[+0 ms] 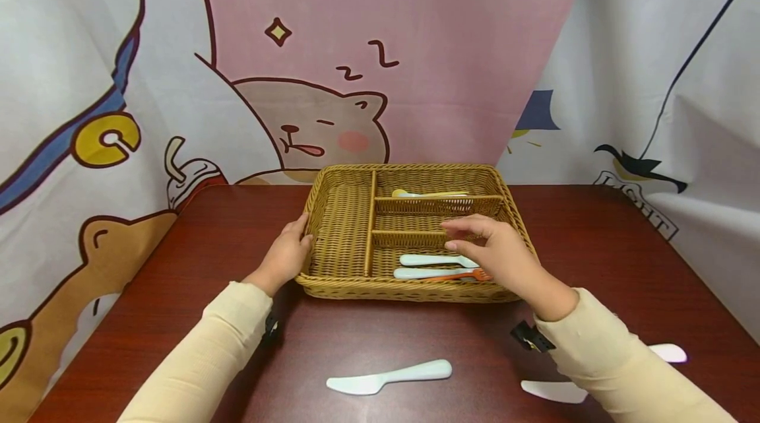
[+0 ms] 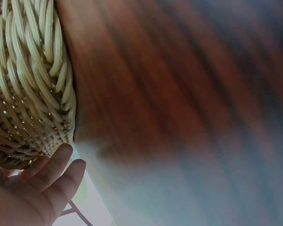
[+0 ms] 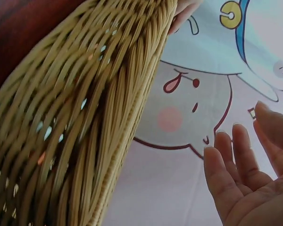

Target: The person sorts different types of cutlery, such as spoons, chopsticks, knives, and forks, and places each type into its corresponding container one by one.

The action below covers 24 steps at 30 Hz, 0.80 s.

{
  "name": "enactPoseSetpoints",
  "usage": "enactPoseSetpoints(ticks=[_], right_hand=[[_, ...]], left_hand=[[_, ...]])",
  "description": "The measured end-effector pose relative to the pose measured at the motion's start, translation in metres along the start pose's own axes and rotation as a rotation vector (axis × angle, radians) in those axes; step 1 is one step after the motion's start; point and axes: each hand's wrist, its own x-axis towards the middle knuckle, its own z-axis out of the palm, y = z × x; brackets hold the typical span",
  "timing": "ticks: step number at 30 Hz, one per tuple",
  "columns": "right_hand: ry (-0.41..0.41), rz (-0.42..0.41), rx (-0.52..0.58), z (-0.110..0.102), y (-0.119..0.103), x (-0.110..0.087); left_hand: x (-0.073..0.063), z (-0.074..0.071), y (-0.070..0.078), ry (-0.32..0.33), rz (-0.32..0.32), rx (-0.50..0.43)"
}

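Note:
A woven wicker basket (image 1: 404, 289) with dividers stands on the table. My left hand (image 1: 285, 255) rests against its left side, and the left wrist view shows fairly straight fingers (image 2: 63, 181) beside the weave. Above the right compartments hovers my right hand (image 1: 505, 255), its fingers loosely bent and nothing between them. Below that hand, the front compartment holds an orange fork (image 1: 479, 274) and two pieces of cutlery with pale handles (image 1: 430, 273); the hand partly hides them. Yellow and white cutlery (image 1: 430, 195) lies in the back compartment.
A white plastic knife (image 1: 388, 377) lies on the table in front of the basket. Farther right are a white blade (image 1: 552, 391) and a white rounded end (image 1: 667, 352), partly covered by the right sleeve. A printed cloth (image 1: 463, 47) hangs behind the table.

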Motion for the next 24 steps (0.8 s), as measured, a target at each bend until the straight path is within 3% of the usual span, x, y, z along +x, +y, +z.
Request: enactPoseSetpoints(ticks=[10, 24], right_hand=[[-0.089, -0.076, 0.115, 0.020, -0.011, -0.022], [-0.253, -0.084, 0.095, 0.042, -0.014, -0.040]], left_hand=[[0.000, 0.000, 0.000, -0.008, -0.008, -0.002], [0.001, 0.000, -0.001, -0.008, -0.006, 0.005]])
